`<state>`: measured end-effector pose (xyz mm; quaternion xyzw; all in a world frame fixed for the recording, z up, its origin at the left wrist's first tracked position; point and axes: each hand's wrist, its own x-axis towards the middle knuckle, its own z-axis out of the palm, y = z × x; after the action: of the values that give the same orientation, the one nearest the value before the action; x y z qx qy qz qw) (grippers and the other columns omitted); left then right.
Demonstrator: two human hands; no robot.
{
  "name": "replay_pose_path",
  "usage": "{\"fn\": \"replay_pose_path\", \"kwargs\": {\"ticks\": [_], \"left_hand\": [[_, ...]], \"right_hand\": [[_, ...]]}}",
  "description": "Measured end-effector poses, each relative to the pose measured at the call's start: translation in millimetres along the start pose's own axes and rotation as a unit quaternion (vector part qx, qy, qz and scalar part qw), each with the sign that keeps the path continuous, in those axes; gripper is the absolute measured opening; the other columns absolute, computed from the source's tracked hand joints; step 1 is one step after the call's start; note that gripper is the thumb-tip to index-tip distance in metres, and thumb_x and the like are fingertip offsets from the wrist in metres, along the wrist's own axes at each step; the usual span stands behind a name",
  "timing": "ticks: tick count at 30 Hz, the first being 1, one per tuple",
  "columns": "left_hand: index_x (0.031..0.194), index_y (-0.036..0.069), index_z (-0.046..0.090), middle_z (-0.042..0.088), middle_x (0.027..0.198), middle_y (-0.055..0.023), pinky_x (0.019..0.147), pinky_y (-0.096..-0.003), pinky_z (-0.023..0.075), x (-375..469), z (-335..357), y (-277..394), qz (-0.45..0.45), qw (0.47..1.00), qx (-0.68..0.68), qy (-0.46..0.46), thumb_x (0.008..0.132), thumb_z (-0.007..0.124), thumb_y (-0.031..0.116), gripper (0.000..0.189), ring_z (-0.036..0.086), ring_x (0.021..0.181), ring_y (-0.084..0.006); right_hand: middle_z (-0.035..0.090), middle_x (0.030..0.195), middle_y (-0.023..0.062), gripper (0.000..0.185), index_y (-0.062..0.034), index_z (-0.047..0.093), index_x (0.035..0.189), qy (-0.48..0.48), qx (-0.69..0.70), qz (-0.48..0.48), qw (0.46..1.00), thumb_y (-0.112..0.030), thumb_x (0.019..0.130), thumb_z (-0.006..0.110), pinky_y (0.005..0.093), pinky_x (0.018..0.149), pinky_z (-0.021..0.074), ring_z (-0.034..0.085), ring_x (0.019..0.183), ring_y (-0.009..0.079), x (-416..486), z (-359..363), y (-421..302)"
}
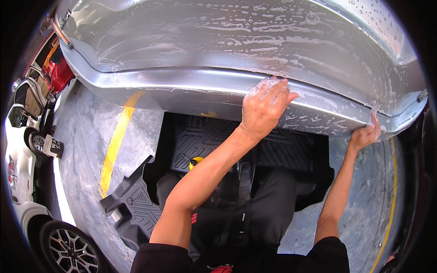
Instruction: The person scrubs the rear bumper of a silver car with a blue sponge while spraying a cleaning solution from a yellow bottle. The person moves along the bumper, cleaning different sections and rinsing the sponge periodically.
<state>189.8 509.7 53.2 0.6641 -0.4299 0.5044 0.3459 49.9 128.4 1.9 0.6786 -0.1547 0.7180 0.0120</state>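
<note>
Before me is the painted rear or front end of a silver car, its upper panel (191, 44) streaked with soap suds. A bumper (191, 77) runs below it, with foam and droplets on its right half. My left hand (266, 104) lies palm down on the bumper's top edge, right of the middle. White foam covers its fingers, and whatever may be under the palm is hidden. Farther right, my right hand (366, 135) touches the bumper near its corner, fingers bent and foamy. Whether it holds anything is not visible.
Black ribbed floor mats (293, 150) lie under the bumper and around my legs, another mat (138, 204) at left. A yellow object (195, 163) sits behind my left forearm. At left are a bucket (53, 146) with writing, a white vehicle (20, 163) and a yellow floor line (117, 143).
</note>
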Motion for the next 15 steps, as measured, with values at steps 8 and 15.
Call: {"fn": "replay_pose_path", "kwargs": {"ticks": [8,15], "left_hand": [[0.106,0.004,0.082,0.081,0.114,-0.0113,0.090,-0.0356,0.0611,-16.9,-114.2,-116.3,-0.105,0.987,0.081,-0.086,0.099,0.075,0.013,0.013,0.078,0.107,-0.0284],[0.099,0.007,0.080,0.080,0.103,-0.0096,0.078,-0.0401,0.0615,-19.6,-87.9,-93.5,-0.058,0.992,0.108,-0.009,0.093,0.081,0.021,0.015,0.077,0.093,-0.0290]], "right_hand": [[0.076,0.117,0.0181,0.047,-0.0005,0.078,0.112,0.000,-0.002,0.002,1.000,-0.023,0.098,0.040,0.0508,0.104,0.0475,0.068,0.111,0.0403,2.2,-6.5,11.2],[0.077,0.116,0.0175,0.046,-0.0004,0.078,0.111,0.021,0.001,-0.001,1.000,-0.021,0.097,0.039,0.0510,0.105,0.0468,0.068,0.113,0.0396,4.1,-1.0,-0.5]]}}
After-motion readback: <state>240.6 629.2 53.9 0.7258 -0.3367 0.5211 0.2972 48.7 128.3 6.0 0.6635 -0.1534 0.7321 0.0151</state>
